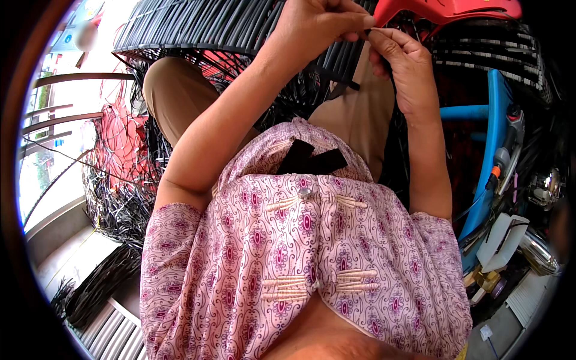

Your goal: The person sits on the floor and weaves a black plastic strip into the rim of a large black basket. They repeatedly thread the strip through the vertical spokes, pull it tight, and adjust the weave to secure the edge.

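Pinching thumb against forefinger, the left hand (pixel 324 19) and right hand (pixel 401 55) nearly meet at twelve to one o'clock, their other fingers loosely curled; both close on a short, dark strip (pixel 363 34), mostly hidden between the fingertips. From the left hand, the wicker panel (pixel 192 24) spreads toward nine o'clock, passing behind that forearm above the knees; its lower right corner sits at eight o'clock from the right hand. Grey-black, slightly glossy strands run closely side by side, with loose black ones tangled beneath its edge.
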